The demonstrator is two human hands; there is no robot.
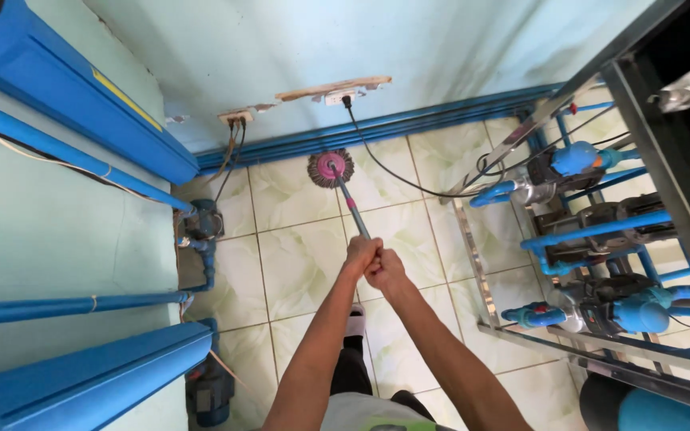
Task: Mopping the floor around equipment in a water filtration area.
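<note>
Beyond both hands (pixel 374 263), mop head (pixel 330 168), seemingly on tiled floor (pixel 297 255).

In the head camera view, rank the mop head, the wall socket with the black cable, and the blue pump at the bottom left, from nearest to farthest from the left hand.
From the left hand:
1. Mop head, straight ahead on the tiles near the wall.
2. Wall socket, beyond the mop head, low on the wall.
3. Blue pump, down left by the blue tank.
</note>
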